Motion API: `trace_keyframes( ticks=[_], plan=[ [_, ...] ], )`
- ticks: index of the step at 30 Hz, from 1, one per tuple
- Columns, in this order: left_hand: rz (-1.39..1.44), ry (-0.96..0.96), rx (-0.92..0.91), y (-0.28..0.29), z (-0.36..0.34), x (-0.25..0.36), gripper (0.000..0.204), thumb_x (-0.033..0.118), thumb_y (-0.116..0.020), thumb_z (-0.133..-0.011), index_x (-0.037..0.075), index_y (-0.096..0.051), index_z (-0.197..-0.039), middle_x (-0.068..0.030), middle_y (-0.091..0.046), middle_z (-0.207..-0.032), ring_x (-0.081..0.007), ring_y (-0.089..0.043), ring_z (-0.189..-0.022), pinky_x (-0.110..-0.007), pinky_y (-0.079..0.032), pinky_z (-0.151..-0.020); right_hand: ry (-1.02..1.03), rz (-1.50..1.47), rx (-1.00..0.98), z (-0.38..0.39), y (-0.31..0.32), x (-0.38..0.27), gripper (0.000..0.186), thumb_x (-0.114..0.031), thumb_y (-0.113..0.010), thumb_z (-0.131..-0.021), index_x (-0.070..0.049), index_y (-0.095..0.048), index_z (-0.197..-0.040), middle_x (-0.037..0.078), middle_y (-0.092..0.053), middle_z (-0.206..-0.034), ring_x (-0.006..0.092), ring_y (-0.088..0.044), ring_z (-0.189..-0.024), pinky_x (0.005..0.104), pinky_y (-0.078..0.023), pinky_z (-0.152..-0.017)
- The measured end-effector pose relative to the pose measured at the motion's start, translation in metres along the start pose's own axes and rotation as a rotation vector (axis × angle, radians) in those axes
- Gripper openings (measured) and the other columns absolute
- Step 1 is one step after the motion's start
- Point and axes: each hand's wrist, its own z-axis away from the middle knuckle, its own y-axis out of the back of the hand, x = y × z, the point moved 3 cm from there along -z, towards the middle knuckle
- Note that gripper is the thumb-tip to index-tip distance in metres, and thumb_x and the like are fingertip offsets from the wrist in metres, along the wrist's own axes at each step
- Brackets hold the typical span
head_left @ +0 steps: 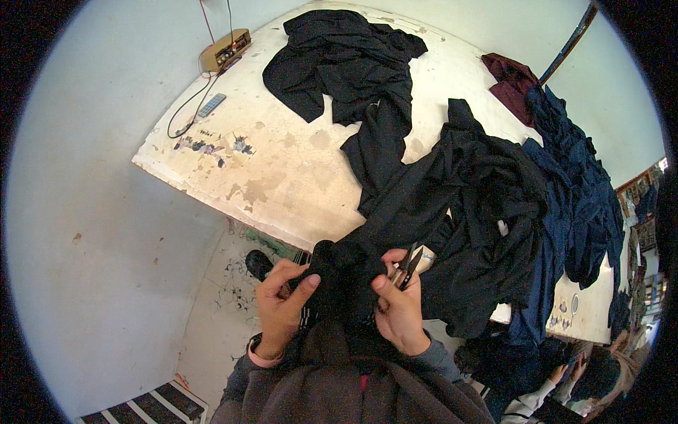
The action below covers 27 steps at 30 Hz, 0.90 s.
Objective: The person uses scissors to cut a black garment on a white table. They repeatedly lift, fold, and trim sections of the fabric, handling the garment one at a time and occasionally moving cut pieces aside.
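A piece of black cloth [346, 272] is stretched between my two hands, close to my body at the table's near edge. My left hand [284, 300] pinches its left side between thumb and fingers. At the cloth's right side, my right hand [401, 304] is closed around small dark thread snips [405, 268], their blades pointing up and away from me. Whether those fingers also grip the cloth is hard to see. The cloth runs on into a heap of black garments [487, 212] on the right.
The worn pale table [296, 184] bears another black garment pile [346, 63], a remote control [212, 105] and a tan corded box [226, 51]. Navy garments [575, 191] and a maroon cloth [512, 85] lie at right. Another person's hands [568, 371] show lower right.
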Motion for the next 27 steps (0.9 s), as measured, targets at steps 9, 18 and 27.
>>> trace_keyframes(
  ticks=[9,18,27],
  plan=[
    [-0.02,-0.363,0.084,-0.025,-0.001,0.016,0.036,-0.003,-0.054,-0.089,-0.002,-0.071,-0.121,-0.0089,-0.062,-0.081,-0.0169,-0.052,-0.069,-0.027,-0.043,-0.069,0.247,0.481,-0.167,0.016,-0.012,0.035,0.022,-0.005,-0.083,-0.082,-0.001,-0.069,-0.099,0.009,-0.065,-0.112,0.0204,-0.06,-0.107,0.0342,-0.046,-0.095],
    [-0.167,-0.268,-0.184,-0.032,0.005,0.015,0.042,0.002,-0.057,-0.091,0.003,-0.066,-0.132,-0.0062,-0.046,-0.088,-0.0158,-0.047,-0.081,-0.025,-0.039,-0.07,1.047,1.021,-0.227,-0.002,-0.013,-0.006,0.033,-0.003,-0.083,-0.07,-0.008,-0.073,-0.101,0.008,-0.069,-0.089,0.0219,-0.065,-0.072,0.0305,-0.048,-0.059],
    [-0.051,-0.322,-0.046,-0.04,0.014,-0.002,0.047,-0.004,-0.077,-0.081,0.002,-0.062,-0.126,-0.0089,-0.06,-0.094,-0.0163,-0.063,-0.08,-0.027,-0.05,-0.069,0.99,1.215,-0.267,-0.003,-0.009,-0.009,0.049,-0.005,-0.072,-0.057,-0.01,-0.075,-0.105,0.005,-0.072,-0.099,0.0187,-0.069,-0.08,0.0308,-0.044,-0.059]
  ],
)
